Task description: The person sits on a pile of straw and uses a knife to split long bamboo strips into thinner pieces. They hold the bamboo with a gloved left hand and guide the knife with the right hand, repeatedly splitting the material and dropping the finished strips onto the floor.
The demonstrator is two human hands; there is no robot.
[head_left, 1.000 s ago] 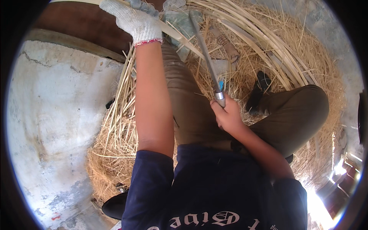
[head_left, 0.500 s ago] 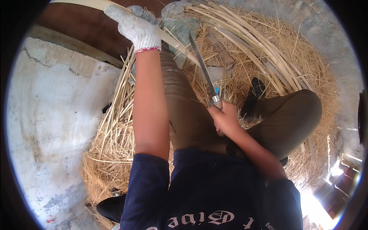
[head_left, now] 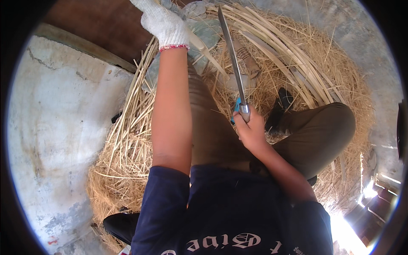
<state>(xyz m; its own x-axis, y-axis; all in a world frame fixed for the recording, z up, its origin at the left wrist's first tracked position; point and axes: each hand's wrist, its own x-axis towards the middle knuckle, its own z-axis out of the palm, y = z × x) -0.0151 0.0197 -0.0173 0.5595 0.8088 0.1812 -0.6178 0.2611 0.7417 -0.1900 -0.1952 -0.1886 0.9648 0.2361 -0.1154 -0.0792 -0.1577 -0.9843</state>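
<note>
My left hand (head_left: 166, 26), in a white knit glove with a red cuff edge, reaches up to the top of the view, closed on a pale bamboo strip (head_left: 209, 54). The strip slants down to the right from under the glove; its other end does not show. Bare, my right hand (head_left: 250, 127) grips the handle of a long narrow-bladed knife (head_left: 232, 53) above my thigh. The blade points up and slightly left, just right of the strip's lower end and apart from it. Most fingers of the gloved hand are hidden.
Straw-like shavings (head_left: 340, 68) cover the floor around my legs. Split bamboo strips (head_left: 289, 59) lie in a bundle at upper right, thinner ones (head_left: 136, 123) at left. Near the knife are a cord-wrapped piece (head_left: 246, 58) and a blue object (head_left: 236, 109). A whitewashed wall (head_left: 63, 127) stands left.
My left hand has moved up and slightly right with the bamboo strip. The knife has swung more upright, its tip higher, and now lies right of the strip's end.
</note>
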